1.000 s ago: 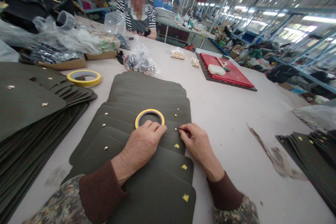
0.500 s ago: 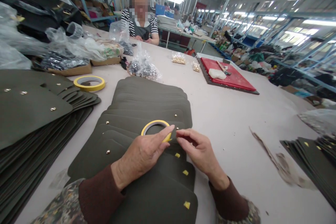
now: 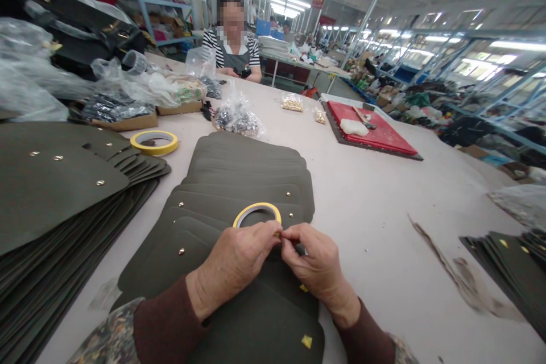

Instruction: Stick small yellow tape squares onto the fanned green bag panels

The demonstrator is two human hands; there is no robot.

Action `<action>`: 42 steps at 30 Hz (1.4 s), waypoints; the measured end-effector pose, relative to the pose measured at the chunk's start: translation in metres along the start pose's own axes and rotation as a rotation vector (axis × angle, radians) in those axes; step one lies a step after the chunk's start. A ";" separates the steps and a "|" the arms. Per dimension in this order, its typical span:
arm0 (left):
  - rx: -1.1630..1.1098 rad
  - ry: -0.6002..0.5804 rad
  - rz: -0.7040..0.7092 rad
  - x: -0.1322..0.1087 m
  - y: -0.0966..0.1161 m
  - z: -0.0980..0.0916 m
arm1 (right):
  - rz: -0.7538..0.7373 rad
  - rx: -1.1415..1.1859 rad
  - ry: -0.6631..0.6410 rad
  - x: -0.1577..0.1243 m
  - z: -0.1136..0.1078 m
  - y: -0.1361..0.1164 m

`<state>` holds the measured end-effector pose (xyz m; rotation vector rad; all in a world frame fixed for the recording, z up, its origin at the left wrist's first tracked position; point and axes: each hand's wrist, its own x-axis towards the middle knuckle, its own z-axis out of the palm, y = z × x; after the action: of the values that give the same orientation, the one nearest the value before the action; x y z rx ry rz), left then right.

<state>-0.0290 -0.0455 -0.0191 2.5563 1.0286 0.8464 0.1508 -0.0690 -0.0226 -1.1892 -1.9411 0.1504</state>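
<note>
The counter (image 3: 384, 216) runs wide and pale beneath everything, its broadest open stretch lying right of the work, between the middle panels and the right stack. The left stack of dark panels (image 3: 55, 205) fans its rounded corners toward the centre; a pale strip of counter parts it from the middle row. The middle row of dark panels (image 3: 251, 170) overlaps in steps, its far edge just short of a clear bag of small pieces (image 3: 239, 119). The right stack (image 3: 503, 267) occupies the near right, well apart. A red slab (image 3: 384, 135) lies at the far right, with counter along its near edge. A crumpled strip (image 3: 460, 266) lies beside the right stack. The left hand (image 3: 236, 256) is clamped on a yellow tape roll (image 3: 257, 206), above the middle row. The right hand (image 3: 318, 261) has thumb and forefinger together, meeting the left fingertips; whether they grip tape cannot be told. Its wrist crosses the row's right edge. A second roll (image 3: 160, 149) rests beside the left stack's corners. A yellow piece (image 3: 306, 342) sits near the nearest panel's right edge. Metal studs (image 3: 181, 251) dot the panels near their side edges.
</note>
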 end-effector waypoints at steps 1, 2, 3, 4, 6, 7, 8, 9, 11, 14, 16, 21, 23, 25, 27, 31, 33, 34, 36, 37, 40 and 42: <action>0.008 -0.005 -0.013 0.000 0.001 -0.001 | -0.004 -0.015 0.008 0.000 0.000 -0.001; 0.019 -0.004 -0.023 0.001 0.001 -0.001 | 0.007 -0.019 0.013 0.000 0.000 -0.003; 0.028 -0.001 -0.027 0.001 0.001 -0.001 | 0.042 -0.008 0.017 0.001 0.000 -0.005; 0.032 0.011 -0.023 0.002 0.001 0.000 | 0.108 0.024 0.017 0.002 0.000 -0.007; 0.025 0.056 0.001 0.003 -0.001 0.003 | 0.326 0.155 0.004 0.005 0.000 -0.012; 0.018 0.083 0.017 0.003 -0.002 0.005 | 0.455 0.244 -0.006 0.007 0.001 -0.014; 0.010 0.111 0.033 0.003 -0.003 0.006 | 0.573 0.336 -0.017 0.008 0.002 -0.016; 0.003 0.133 0.045 0.003 -0.004 0.008 | 0.669 0.420 -0.025 0.010 0.003 -0.018; -0.004 0.161 0.054 0.003 -0.005 0.010 | 0.780 0.523 -0.038 0.013 0.006 -0.019; -0.031 0.192 0.072 0.001 -0.002 0.010 | 0.788 0.484 -0.012 0.015 0.010 -0.010; -0.048 0.187 0.097 -0.001 0.001 0.010 | 0.812 0.441 0.041 0.015 0.007 0.004; 0.189 0.016 0.037 -0.001 0.000 0.014 | 0.990 0.587 -0.023 0.018 -0.006 0.038; 0.289 -0.064 -0.006 0.000 -0.003 0.016 | 0.969 0.566 -0.066 0.018 -0.006 0.043; 0.319 -0.122 -0.024 0.001 -0.005 0.018 | 0.929 0.502 -0.092 0.019 -0.003 0.043; 0.313 -0.145 -0.026 0.001 -0.006 0.019 | 0.880 0.409 -0.112 0.019 0.002 0.041; 0.315 -0.139 -0.016 0.001 -0.007 0.021 | 0.716 0.119 -0.154 0.023 0.008 0.036; 0.326 -0.135 -0.004 0.000 -0.007 0.022 | 0.609 -0.033 -0.148 0.024 0.010 0.036; 0.329 -0.137 0.004 -0.001 -0.007 0.022 | 0.565 -0.092 -0.138 0.025 0.011 0.036; 0.329 -0.149 0.020 -0.002 -0.006 0.021 | 0.513 -0.162 -0.122 0.024 0.012 0.038; 0.325 -0.156 0.027 -0.002 -0.006 0.021 | 0.505 -0.166 -0.125 0.024 0.012 0.039; 0.306 -0.165 0.012 -0.002 -0.007 0.020 | 0.566 -0.060 -0.130 0.022 0.010 0.043; 0.296 -0.163 -0.017 -0.001 -0.009 0.020 | 0.666 0.059 -0.081 0.019 0.006 0.044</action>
<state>-0.0225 -0.0405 -0.0389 2.7971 1.1988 0.5006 0.1728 -0.0280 -0.0371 -1.7695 -1.5229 0.6042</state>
